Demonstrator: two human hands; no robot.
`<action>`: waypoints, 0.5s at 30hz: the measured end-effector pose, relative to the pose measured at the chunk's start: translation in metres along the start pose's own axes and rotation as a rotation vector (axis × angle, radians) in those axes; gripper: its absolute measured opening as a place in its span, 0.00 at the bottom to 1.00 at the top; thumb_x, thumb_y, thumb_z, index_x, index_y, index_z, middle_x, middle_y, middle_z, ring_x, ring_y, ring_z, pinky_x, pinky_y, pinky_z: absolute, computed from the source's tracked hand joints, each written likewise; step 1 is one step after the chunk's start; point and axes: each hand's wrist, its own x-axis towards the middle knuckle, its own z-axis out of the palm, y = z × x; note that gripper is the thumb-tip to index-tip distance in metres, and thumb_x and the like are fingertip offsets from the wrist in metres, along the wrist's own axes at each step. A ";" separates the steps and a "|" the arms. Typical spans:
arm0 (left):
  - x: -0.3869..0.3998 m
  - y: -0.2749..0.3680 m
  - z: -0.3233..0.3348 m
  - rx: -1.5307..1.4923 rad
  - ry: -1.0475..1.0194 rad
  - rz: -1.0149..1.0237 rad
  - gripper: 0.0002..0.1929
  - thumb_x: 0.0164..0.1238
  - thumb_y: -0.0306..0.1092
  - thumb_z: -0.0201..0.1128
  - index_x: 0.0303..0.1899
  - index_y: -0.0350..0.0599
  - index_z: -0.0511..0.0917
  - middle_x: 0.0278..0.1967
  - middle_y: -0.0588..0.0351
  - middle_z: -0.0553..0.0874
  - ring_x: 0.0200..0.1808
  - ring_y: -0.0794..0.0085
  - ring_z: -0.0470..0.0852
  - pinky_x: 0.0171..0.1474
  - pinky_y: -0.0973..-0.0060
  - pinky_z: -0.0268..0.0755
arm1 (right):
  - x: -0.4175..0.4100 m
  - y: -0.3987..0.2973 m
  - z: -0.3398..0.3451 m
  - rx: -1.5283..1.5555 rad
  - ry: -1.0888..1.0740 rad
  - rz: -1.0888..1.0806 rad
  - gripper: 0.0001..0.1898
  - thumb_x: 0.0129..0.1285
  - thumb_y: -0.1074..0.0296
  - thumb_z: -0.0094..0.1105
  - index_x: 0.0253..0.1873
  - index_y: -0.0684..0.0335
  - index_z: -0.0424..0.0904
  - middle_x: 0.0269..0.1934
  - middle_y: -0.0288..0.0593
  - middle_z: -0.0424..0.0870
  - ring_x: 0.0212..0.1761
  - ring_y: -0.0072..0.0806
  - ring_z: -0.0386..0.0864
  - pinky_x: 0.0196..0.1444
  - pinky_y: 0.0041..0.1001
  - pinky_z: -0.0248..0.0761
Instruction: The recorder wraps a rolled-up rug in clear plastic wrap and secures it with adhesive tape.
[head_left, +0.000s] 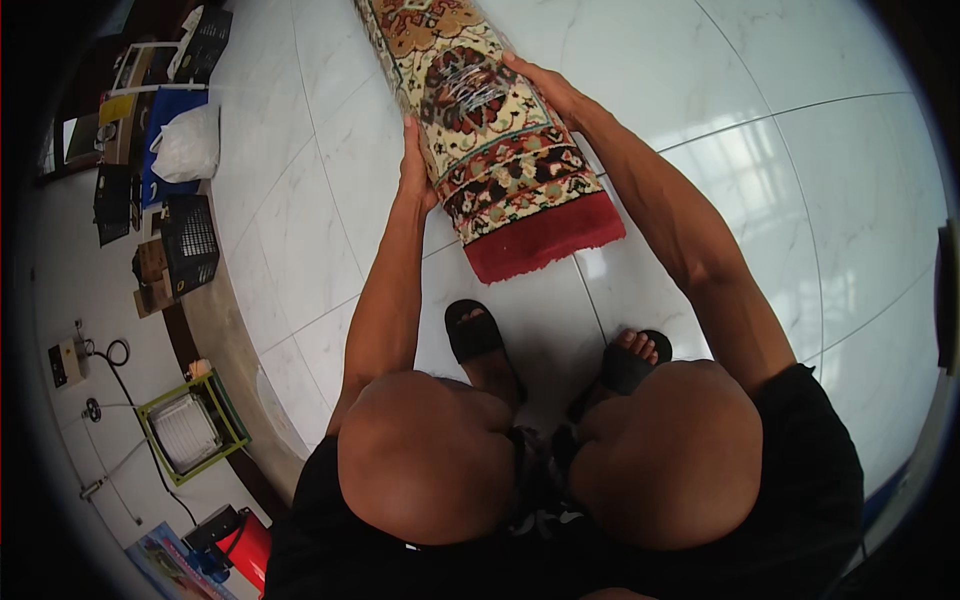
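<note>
In front of my feet a patterned pile carpet (510, 161), rolled or folded into a long bundle, reaches past the top edge of the head view. Shiny clear film seems to be wrapped around its middle part. Its near end has a plain red border with a ragged edge. My left hand (417, 166) presses against the bundle's left side, thumb along the edge. On the opposite side, farther up, my right hand (556, 91) holds it with the thumb on top. The fingers of both hands are mostly hidden beneath or behind the carpet.
Glossy white floor tiles (750, 172) surround the carpet. My knees are bent above black slippers (474, 330). Along the left wall stand black plastic crates (190, 244), a white plastic bag (189, 144), a green-framed box (187, 429), cables and a red container (249, 551).
</note>
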 end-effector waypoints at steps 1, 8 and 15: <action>-0.002 -0.001 0.004 -0.007 -0.033 0.013 0.48 0.76 0.77 0.45 0.79 0.43 0.61 0.71 0.42 0.77 0.67 0.54 0.83 0.68 0.55 0.80 | -0.002 -0.001 0.000 0.077 0.011 0.053 0.54 0.65 0.22 0.59 0.73 0.74 0.67 0.58 0.63 0.84 0.55 0.45 0.88 0.58 0.43 0.87; -0.015 0.003 0.020 0.034 0.027 0.027 0.49 0.73 0.79 0.51 0.79 0.45 0.64 0.72 0.43 0.77 0.68 0.56 0.81 0.70 0.56 0.78 | -0.015 -0.014 0.010 0.053 0.062 -0.010 0.48 0.61 0.25 0.67 0.70 0.67 0.77 0.58 0.52 0.88 0.52 0.36 0.90 0.58 0.36 0.85; -0.013 0.000 0.008 -0.002 0.007 -0.039 0.45 0.76 0.75 0.50 0.80 0.49 0.63 0.72 0.48 0.78 0.69 0.59 0.80 0.71 0.59 0.76 | -0.026 -0.012 0.009 0.101 0.050 -0.008 0.45 0.62 0.29 0.68 0.66 0.69 0.80 0.55 0.52 0.90 0.48 0.34 0.91 0.54 0.35 0.87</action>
